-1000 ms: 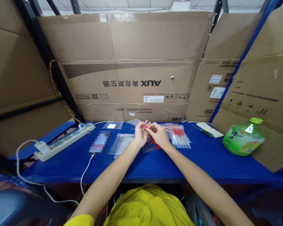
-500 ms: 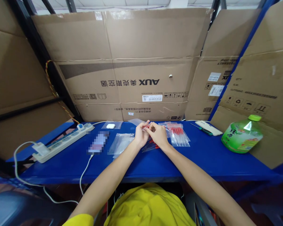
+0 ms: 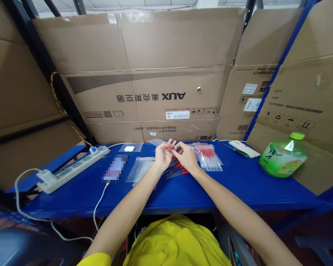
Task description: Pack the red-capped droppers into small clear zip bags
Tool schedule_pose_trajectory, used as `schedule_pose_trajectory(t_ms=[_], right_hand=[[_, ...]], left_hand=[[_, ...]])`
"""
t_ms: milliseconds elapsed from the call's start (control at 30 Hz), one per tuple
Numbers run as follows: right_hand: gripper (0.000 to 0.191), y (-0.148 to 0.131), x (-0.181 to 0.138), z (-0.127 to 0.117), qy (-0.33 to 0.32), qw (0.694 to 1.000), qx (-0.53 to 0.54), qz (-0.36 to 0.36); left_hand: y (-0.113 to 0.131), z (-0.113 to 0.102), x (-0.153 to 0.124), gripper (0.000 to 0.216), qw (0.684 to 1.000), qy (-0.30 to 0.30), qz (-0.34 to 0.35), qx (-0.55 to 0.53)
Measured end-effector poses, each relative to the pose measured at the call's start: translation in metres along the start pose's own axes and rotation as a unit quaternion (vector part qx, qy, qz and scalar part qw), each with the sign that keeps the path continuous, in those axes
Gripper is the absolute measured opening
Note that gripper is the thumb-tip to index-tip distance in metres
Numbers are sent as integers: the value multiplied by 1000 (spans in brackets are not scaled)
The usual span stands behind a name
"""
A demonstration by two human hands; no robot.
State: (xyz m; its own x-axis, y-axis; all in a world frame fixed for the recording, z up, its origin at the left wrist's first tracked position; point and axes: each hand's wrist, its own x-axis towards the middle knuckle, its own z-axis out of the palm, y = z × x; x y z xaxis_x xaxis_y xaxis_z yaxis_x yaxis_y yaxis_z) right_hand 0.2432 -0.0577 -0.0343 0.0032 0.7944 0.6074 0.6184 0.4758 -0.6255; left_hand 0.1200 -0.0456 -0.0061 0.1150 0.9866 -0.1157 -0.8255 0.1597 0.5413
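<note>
1. Left hand: fingers grasping a small clear plastic bag with red contents, over the far edge of the loose pile of slim red-ended pieces.
2. Right hand: fingers pinching that bag's near edge, above the pile.
3. Flat, clear plastic bags: left of the pile, on the blue surface.
4. Clear bags of red-topped pieces: right of the pile.
5. Green-capped plastic bottle: well right of the pile.
</note>
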Motion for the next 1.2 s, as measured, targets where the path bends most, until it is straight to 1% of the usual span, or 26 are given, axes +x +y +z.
schedule_pose_trajectory(t_ms=[100, 167, 267, 367, 467, 600, 667, 767, 867, 933, 1000, 1100, 1200], right_hand=[[6, 0, 1, -1, -4, 999, 34, -10], [12, -1, 0, -3, -7, 999, 45, -28], [26, -4, -2, -7, -5, 997, 29, -71], [30, -6, -3, -8, -12, 994, -5, -110], [31, -5, -1, -10, -28, 991, -22, -128], [34, 6, 10, -28, -34, 992, -33, -116], [31, 15, 17, -42, -67, 990, -66, -103], [23, 30, 22, -59, -177, 975, -108, -78], [23, 39, 23, -65, -294, 950, -102, -41], [28, 42, 21, -63, -340, 935, -94, -27], [29, 43, 20, -60, -355, 929, -98, -18], [30, 44, 19, -56, -356, 929, -102, -5], [26, 47, 18, -54, -354, 932, -78, -3]], left_hand=[[3, -1, 1, 19, 1000, -9, -3, -18], [5, -3, 2, 19, 999, -31, 0, -32], [7, -5, 2, 18, 997, -67, 13, -45], [10, -5, 0, 20, 994, -85, 13, -61], [12, -4, -1, 17, 995, -71, 19, -67], [14, -5, 3, 14, 998, -14, 48, -45], [14, -6, 5, 12, 998, 12, 53, -36], [15, -8, 8, 12, 998, 30, 54, -30], [16, -9, 9, 14, 998, 29, 54, -31], [16, -10, 10, 14, 998, 30, 52, -30], [16, -11, 11, 13, 998, 32, 52, -29], [16, -11, 12, 13, 998, 33, 52, -32], [17, -12, 12, 15, 997, 33, 50, -42]])
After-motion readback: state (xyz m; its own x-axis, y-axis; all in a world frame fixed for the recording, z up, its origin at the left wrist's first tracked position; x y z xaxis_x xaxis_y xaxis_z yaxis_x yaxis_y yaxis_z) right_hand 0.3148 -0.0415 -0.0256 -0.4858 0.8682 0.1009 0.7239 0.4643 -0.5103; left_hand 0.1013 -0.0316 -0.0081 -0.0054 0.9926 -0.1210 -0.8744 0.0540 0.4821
